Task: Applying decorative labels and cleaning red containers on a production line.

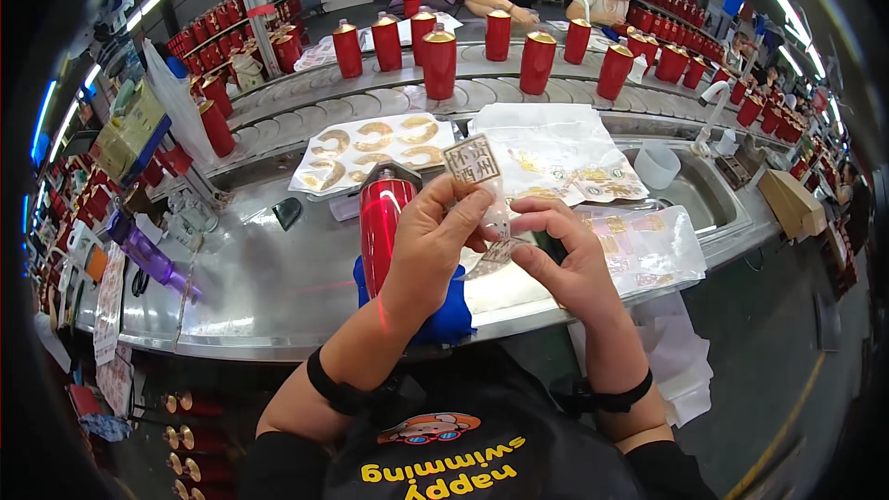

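Observation:
My left hand [435, 236] is closed, pinching a thin, see-through decal strip [472, 162] with a gold square of characters at its upper end. My right hand [569, 259] has curled fingers and thumb at the strip's lower end, where a second small gold-printed square hangs. Just left of my left hand, a glossy red bottle [375, 227] leans on a blue cloth [440, 319], its neck pointing away from me; my left wrist covers part of it.
Decal sheets [375, 150] with gold crescents, more printed sheets [556, 143] and a right-hand stack [653, 250] lie on the metal table [241, 287]. Red bottles [440, 65] stand along a curved conveyor [356, 97]. A sink [694, 190] is at right. People work beyond.

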Motion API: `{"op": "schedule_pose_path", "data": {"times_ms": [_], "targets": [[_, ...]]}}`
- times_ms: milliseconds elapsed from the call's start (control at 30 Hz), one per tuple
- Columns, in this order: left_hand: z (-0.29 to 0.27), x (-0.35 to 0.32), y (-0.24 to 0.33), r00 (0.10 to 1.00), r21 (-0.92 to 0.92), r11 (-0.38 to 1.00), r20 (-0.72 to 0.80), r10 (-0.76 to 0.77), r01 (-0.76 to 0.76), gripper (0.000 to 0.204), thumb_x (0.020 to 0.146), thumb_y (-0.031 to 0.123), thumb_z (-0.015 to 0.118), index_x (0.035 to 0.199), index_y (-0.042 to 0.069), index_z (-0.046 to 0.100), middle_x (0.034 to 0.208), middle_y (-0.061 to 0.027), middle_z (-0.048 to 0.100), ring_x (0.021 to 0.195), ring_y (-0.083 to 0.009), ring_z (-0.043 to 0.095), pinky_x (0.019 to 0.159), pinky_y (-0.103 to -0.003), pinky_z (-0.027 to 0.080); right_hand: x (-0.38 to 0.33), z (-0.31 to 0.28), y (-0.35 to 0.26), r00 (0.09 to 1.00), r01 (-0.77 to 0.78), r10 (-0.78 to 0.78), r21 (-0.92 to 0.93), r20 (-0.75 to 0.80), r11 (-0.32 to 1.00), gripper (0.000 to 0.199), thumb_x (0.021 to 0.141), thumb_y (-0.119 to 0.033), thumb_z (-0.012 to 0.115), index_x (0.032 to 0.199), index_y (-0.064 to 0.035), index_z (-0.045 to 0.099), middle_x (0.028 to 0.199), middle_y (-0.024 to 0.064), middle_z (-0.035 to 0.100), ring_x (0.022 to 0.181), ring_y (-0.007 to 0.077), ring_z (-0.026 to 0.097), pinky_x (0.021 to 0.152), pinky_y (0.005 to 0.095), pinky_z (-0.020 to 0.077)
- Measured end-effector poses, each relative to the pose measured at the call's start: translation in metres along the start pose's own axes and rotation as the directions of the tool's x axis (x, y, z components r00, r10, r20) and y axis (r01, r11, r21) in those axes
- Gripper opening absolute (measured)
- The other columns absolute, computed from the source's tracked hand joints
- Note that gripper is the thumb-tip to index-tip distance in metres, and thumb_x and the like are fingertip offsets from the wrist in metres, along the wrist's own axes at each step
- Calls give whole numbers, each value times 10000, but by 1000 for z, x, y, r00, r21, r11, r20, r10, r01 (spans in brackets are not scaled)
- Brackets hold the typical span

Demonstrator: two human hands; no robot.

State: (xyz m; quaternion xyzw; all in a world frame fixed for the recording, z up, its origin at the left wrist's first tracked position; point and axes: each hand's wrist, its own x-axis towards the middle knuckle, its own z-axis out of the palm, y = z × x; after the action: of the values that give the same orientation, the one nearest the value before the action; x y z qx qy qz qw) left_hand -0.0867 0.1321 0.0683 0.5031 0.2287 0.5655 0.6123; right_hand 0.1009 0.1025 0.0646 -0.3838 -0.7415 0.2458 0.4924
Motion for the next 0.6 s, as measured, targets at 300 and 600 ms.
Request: {"op": "schedule_pose_path", "data": {"times_ms": [300, 600], "targets": [[-2, -10, -7, 981, -206, 978, -191, -14, -26, 129, 960, 142, 568, 1023, 29, 573, 867, -63, 649, 745, -138, 675, 646, -252, 547, -2, 17, -1, 997, 55, -52, 49, -58, 997, 118, 838, -93, 705, 831, -19, 613, 1149, 133, 600, 1043, 223, 570, 869, 314, 435], [-12, -15, -11, 970, -181, 983, -243, -5, -40, 107, 945, 136, 572, 999, 49, 603, 879, -52, 662, 781, -148, 674, 681, -274, 543, -12, -6, 2, 992, -31, 27, -35, -127, 999, 76, 853, -49, 657, 808, -15, 606, 1166, 125, 602, 1039, 179, 555, 915, 298, 402]]}}
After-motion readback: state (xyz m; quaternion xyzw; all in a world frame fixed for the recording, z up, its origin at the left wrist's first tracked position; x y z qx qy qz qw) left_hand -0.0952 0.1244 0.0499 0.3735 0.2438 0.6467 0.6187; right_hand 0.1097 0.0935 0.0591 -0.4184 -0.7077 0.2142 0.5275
